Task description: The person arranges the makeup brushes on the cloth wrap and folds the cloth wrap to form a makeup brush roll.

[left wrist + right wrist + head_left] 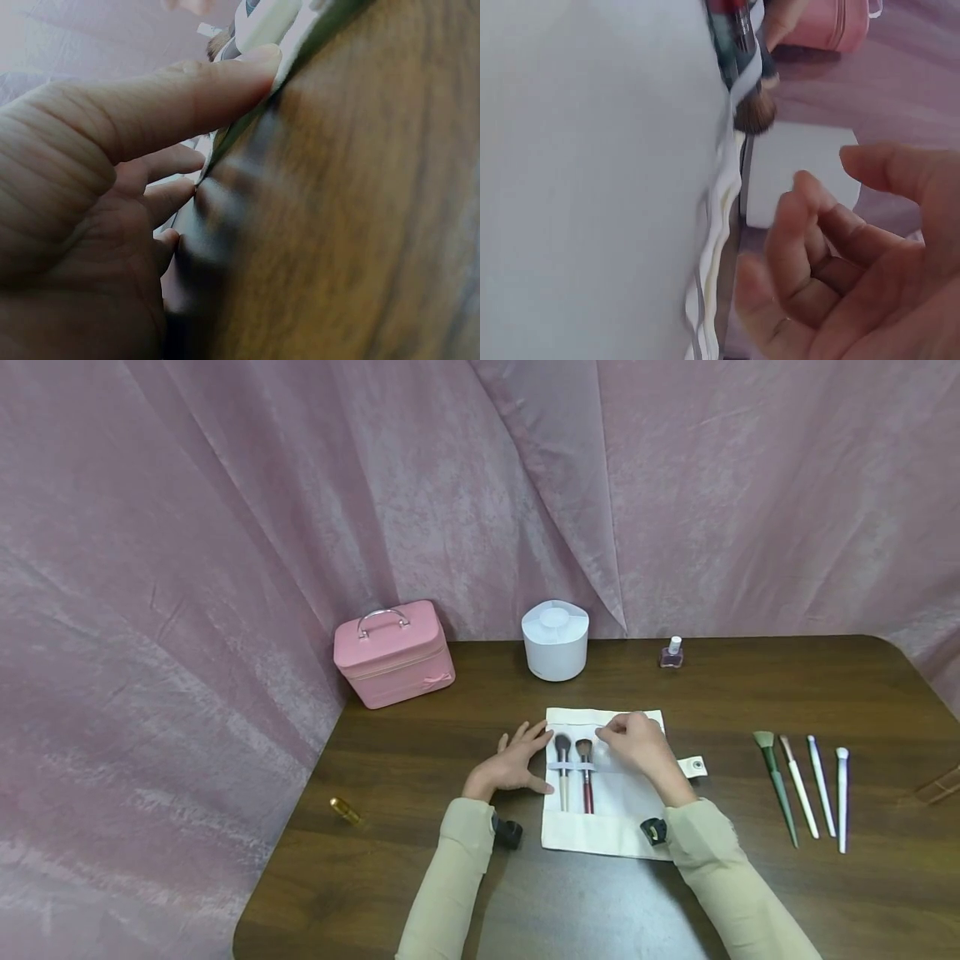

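Observation:
A white fabric brush roll [615, 793] lies unfolded on the table, with a strap and snap on its right side. Two makeup brushes are tucked under its elastic band: a dark-haired brush with a pale handle [563, 768] and a brown-haired brush with a red handle [585, 777]. My left hand [512, 766] rests with spread fingers at the roll's left edge; in the left wrist view the thumb [187, 101] touches that edge. Above the roll's upper part is my right hand [637, 743], fingers loosely bent, thumb apart from them, holding nothing in the right wrist view.
Several more brushes lie to the right, among them a green brush [776, 785] and a white brush [842, 802]. A pink case [393, 652], white round container [555, 643] and nail polish bottle [672, 653] stand behind. A gold tube [344, 811] lies left.

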Demonstrator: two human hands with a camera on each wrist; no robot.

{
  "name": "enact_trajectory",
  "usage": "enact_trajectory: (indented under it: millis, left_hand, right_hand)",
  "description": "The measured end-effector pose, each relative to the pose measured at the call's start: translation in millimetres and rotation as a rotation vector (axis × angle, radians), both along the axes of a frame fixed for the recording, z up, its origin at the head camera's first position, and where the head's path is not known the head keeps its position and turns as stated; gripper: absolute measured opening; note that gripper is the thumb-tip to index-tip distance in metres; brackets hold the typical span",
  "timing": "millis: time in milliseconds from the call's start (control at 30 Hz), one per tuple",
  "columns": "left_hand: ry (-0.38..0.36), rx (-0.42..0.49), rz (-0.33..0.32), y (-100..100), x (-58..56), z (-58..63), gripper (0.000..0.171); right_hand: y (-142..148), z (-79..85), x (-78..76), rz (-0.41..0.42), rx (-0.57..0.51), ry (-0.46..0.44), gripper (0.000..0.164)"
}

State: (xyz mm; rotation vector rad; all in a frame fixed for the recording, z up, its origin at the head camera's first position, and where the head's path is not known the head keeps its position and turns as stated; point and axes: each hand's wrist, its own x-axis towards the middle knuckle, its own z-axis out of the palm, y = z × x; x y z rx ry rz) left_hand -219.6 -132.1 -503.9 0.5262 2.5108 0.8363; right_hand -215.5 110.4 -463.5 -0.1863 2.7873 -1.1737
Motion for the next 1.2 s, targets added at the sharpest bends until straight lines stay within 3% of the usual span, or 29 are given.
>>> enact_trajectory:
  millis: [167, 467, 633, 900, 1200]
  left_hand:
    - [0.001, 0.000, -0.007, -0.8, 0.0, -0.8, 0.096]
    - [0.005, -0.001, -0.016, -3.6, 1.1, -2.2, 0.096]
    - [-0.008, 0.024, -0.018, -3.6, 1.6, -2.1, 0.097]
    - [-0.006, 0.037, -0.015, -2.8, 0.5, -0.5, 0.097]
    - [0.008, 0.028, -0.025, -1.9, 1.2, -0.1, 0.097]
  right_hand:
    - [15.5, 1.0, 0.8, -0.048, -0.042, 0.041, 0.027]
    - [48.3, -0.9, 6.5, -0.092, -0.038, -0.011, 0.031]
    - [67.4, -0.1, 10.3, -0.161, -0.049, -0.028, 0.035]
    - [102.9, 0.2, 16.8, -0.265, -0.010, 0.083, 0.040]
    - [136.0, -3.9, 23.9, -0.306, 0.084, 0.116, 0.038]
